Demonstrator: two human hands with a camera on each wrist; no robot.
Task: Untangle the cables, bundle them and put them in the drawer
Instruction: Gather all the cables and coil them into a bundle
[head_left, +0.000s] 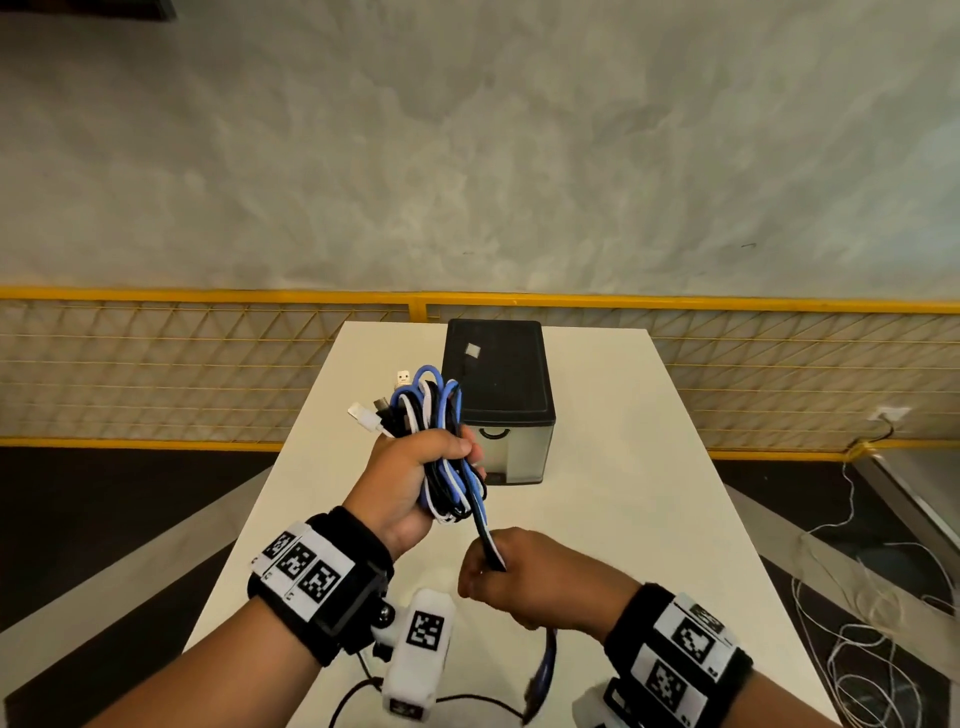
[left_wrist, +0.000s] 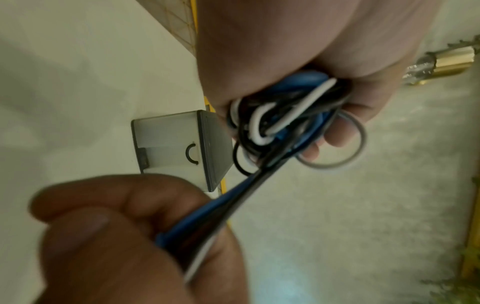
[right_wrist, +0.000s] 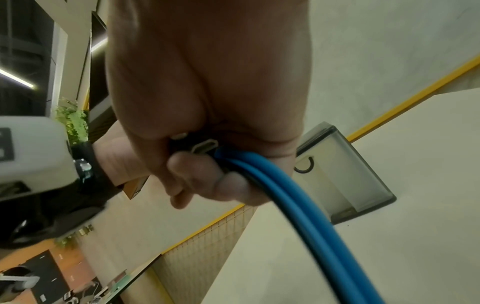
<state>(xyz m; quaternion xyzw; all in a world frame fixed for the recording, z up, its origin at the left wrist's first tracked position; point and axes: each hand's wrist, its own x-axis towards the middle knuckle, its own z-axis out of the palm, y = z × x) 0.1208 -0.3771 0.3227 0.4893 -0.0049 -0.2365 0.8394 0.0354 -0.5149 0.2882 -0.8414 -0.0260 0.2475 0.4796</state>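
Note:
My left hand (head_left: 415, 473) grips a coiled bundle of blue, black and white cables (head_left: 431, 410) upright above the white table (head_left: 623, 493); several plug ends stick out at its upper left. Strands of the same cables (head_left: 485, 535) run taut down to my right hand (head_left: 524, 571), which is fisted around them. The left wrist view shows the bundle (left_wrist: 280, 119) in my curled fingers and the right hand (left_wrist: 130, 236) holding the strands. Blue cables (right_wrist: 298, 205) and a metal plug (right_wrist: 205, 147) leave my right fist (right_wrist: 207, 164). The small drawer unit (head_left: 501, 405), black-topped with a translucent front, stands closed behind.
A yellow mesh railing (head_left: 208, 364) runs behind the table. White cord (head_left: 857, 623) lies loose on the floor at the right. A black cable tail (head_left: 467, 701) trails over the table's near edge. The drawer front (left_wrist: 168, 142) carries a curved handle.

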